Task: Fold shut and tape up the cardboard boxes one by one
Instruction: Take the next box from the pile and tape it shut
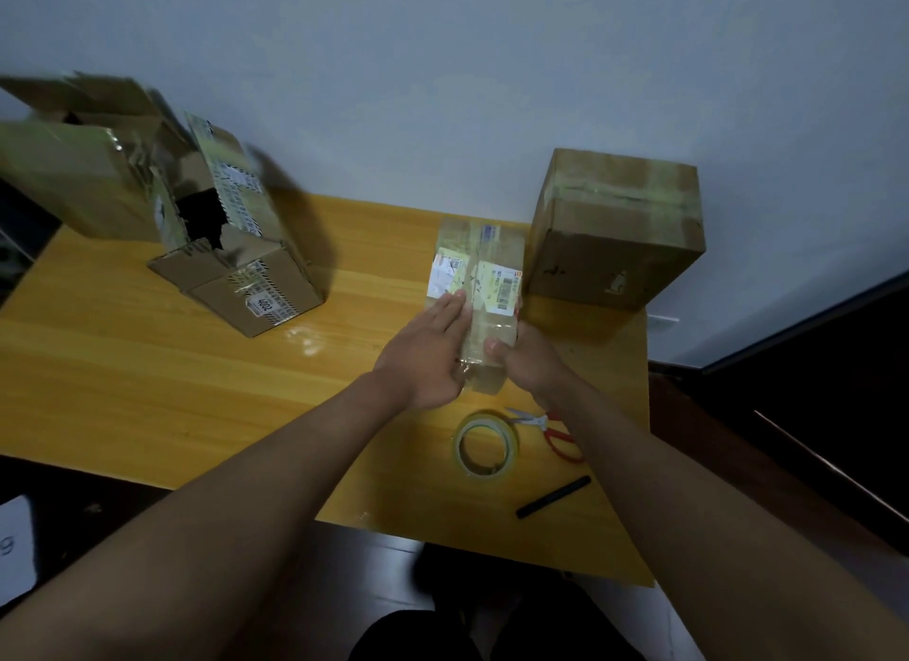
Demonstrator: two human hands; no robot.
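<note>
Boxes stand on a yellow wooden table [147, 365] against a pale wall; beside the small box [474, 276], a sealed box [615, 237] is touching on the right, open boxes [147, 183] well apart leftward; tape should be smoothed flat, left hand [425, 350] pressed open-fingered, right hand [524, 355] gripping the near end; tape roll [484, 445], scissors [551, 429], marker [553, 496] lie nearer.

Honey-yellow wood-grain table [147, 365], plain brown cardboard box [620, 232] at 2 o'clock, brown open box [246, 286] with black-and-white striped tape at 10 o'clock, small tan box [479, 262] bearing white and pale-yellow labels, yellowish clear tape roll [484, 444], red-handled scissors [556, 431], black marker [553, 496].
</note>
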